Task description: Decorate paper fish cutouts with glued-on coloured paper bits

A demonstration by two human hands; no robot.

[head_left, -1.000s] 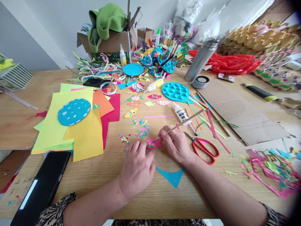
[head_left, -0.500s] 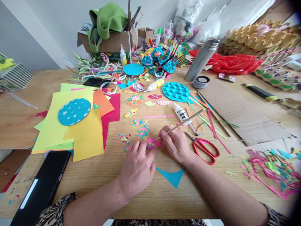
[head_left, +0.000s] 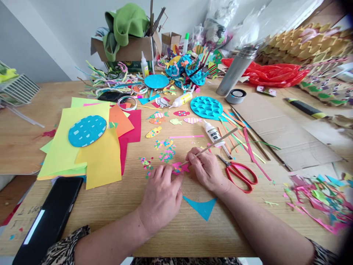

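My right hand [head_left: 206, 171] pinches a thin wooden stick [head_left: 219, 141], which slants down to the left. Its lower tip meets a small pink paper fish [head_left: 185, 168] decorated with coloured bits. With fingers curled together, my left hand [head_left: 162, 197] holds the fish against the table and hides part of its left side. Just beyond lie paper confetti dots [head_left: 146, 162] and cut colourful scraps [head_left: 167, 155]. Several finished-looking paper fish, among them a yellow one [head_left: 153, 132] and a red one [head_left: 181, 113], are spread farther back. A blue paper offcut [head_left: 202, 207] rests below my hands.
Red-handled scissors [head_left: 239, 176] and a white glue bottle [head_left: 213, 133] lie to the right. Coloured paper sheets [head_left: 103, 167] and a black phone [head_left: 49, 221] are at left. A steel flask [head_left: 237, 71] stands behind; cardboard [head_left: 286, 129] and paper scraps [head_left: 320, 202] occupy the right side.
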